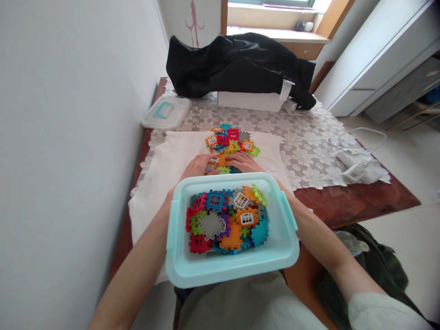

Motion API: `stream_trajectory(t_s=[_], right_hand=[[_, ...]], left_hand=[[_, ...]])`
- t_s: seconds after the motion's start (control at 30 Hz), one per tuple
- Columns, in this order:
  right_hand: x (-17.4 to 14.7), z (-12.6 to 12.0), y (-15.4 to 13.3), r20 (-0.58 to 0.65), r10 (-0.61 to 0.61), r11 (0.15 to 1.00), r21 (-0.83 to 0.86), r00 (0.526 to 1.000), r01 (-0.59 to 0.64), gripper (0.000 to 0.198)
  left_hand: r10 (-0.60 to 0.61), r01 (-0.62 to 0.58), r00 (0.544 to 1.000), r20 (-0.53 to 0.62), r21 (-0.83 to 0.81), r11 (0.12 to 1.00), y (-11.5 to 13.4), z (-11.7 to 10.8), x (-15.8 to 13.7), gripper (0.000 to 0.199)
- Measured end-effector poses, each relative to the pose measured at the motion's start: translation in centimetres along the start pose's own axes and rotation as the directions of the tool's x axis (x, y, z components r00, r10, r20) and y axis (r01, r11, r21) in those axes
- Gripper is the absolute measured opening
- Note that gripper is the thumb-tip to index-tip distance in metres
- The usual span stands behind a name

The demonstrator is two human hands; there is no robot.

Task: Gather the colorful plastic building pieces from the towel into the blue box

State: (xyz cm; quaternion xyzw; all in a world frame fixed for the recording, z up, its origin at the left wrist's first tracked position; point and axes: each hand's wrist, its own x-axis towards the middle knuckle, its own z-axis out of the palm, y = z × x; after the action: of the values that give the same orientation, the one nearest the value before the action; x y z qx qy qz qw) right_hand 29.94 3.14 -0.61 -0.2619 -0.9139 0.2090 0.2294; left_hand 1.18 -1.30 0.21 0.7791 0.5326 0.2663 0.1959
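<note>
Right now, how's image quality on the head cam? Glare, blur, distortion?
Head view: even daylight from the window, slightly blown out; soft shadows; wide-angle warp bends the wall and cabinet; bin, left hand and right hand sharp enough.

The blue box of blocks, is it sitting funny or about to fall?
A bit funny. The blue box rests at the table edge against the person's lap, not flat on the white cloth. Its lid lies far off by the wall. Nothing has spilled; both hands gather loose blocks.
</note>
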Motion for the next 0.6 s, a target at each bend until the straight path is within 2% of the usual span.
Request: stream_trajectory(t_s=[0.13,0.33,0.47,0.6], right_hand=[[-0.1,-0.3,-0.2,-0.036,-0.020,0.998,0.058,0.999,0.023,0.041],[-0.5,-2.5,-1.8,-0.019,0.024,0.987,0.159,1.000,-0.021,0.038],[-0.8,-3.0,-2.2,-0.003,0.038,0.988,0.150,0.999,-0.037,0.042],[-0.7,-2.3,-1.7,0.042,0.033,0.997,0.070,0.999,-0.036,0.055]], left_hand=[[0.069,-0.069,0.997,0.021,0.002,0.998,-0.4,-0.1,0.1,0.036],[0.132,-0.129,0.986,0.101,-0.028,0.991,-1.6,-1.0,-0.2,0.053],[0.139,-0.138,0.984,0.112,-0.015,0.990,-1.7,-1.4,-0.3,0.058],[0.128,-0.128,0.987,0.094,-0.011,0.992,-1.8,-1.1,-0.3,0.058]])
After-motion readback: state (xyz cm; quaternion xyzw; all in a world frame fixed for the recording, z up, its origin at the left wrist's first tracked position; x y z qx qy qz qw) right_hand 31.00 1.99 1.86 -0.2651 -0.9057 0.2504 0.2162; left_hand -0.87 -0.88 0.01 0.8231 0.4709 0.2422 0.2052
